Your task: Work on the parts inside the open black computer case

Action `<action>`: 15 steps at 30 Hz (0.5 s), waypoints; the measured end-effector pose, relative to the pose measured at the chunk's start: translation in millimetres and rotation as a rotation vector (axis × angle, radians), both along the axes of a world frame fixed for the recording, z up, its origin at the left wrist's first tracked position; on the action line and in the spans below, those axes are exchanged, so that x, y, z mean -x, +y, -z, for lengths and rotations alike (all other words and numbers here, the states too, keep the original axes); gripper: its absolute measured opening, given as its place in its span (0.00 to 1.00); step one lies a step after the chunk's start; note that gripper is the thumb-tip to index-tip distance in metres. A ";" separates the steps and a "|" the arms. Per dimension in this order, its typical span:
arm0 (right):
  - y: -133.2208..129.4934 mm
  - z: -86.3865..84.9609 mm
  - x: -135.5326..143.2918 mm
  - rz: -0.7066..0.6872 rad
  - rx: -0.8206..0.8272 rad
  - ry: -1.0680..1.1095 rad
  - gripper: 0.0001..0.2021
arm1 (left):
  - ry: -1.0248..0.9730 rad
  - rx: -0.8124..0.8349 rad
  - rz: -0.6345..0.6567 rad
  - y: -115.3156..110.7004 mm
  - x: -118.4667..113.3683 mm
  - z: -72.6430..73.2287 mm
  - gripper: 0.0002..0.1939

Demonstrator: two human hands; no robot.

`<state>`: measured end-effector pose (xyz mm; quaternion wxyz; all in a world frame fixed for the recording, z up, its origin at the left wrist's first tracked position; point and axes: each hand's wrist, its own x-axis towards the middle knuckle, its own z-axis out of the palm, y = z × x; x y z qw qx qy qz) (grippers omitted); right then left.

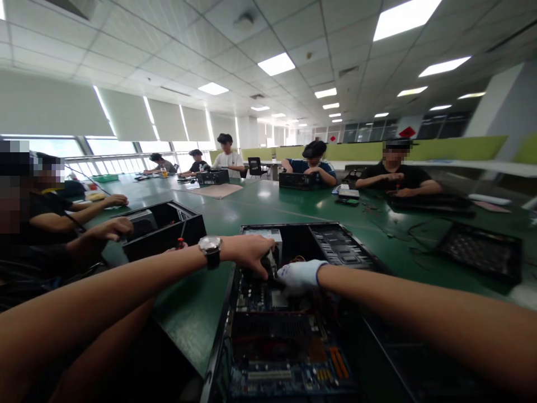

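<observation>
An open black computer case (220,336) lies in front of me on the green table, its blue circuit board (268,372) showing. My left hand (251,252), bare with a watch on the wrist, reaches in beside the silver power supply (274,238). Its fingers are bent round a dark part that I cannot make out. My right hand (302,275), in a white glove, is close beside it over the upper part of the board. Its fingertips are blurred against dark parts, so what they hold is unclear.
Another open case (163,229) stands at the left, with a person's hand (113,228) at its edge. A dark perforated panel (482,252) and cables lie at the right. Several people sit around the green table (188,319), with more cases (297,180) across it.
</observation>
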<state>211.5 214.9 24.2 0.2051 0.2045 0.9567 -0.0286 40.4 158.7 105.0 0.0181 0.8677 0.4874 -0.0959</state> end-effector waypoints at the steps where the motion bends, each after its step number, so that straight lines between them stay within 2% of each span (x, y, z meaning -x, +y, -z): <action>1: -3.0 3.2 6.6 -0.021 0.021 0.011 0.23 | -0.023 -0.017 -0.010 -4.4 4.9 -4.6 0.34; 5: -12.4 7.1 15.9 -0.082 0.046 0.007 0.22 | -0.058 -0.010 -0.057 -11.5 12.1 -4.8 0.35; 8: -13.5 -5.1 -0.8 -0.065 0.000 -0.031 0.18 | -0.086 0.055 -0.041 -2.7 7.0 0.1 0.34; 11: -17.8 -33.5 -37.2 -0.028 -0.041 -0.021 0.20 | -0.166 0.220 0.037 13.8 -4.6 2.4 0.31; 15: -32.6 -87.7 -99.6 0.111 0.040 0.122 0.24 | -0.171 0.392 0.113 35.8 -28.3 13.4 0.28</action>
